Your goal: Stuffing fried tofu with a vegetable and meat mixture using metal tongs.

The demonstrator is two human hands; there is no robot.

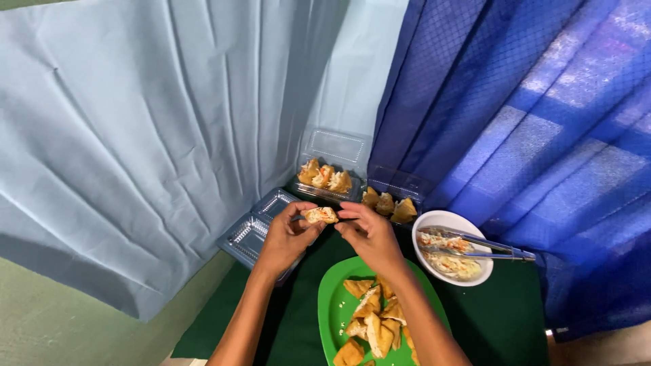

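My left hand (288, 237) and my right hand (369, 234) together hold one stuffed fried tofu piece (320, 215) between their fingertips, above the dark green table. Just below my right wrist lies a green plate (333, 305) with several golden fried tofu pieces (373, 318). Beyond the hands, an open clear plastic box (332, 169) holds three stuffed pieces, and a second clear box (393, 196) to its right holds three more.
A white bowl (434, 220) of pale vegetable filling sits at the right with metal tongs (488, 247) resting across it. An empty clear plastic box (254, 227) lies open left of my left hand. Light blue and dark blue curtains hang behind.
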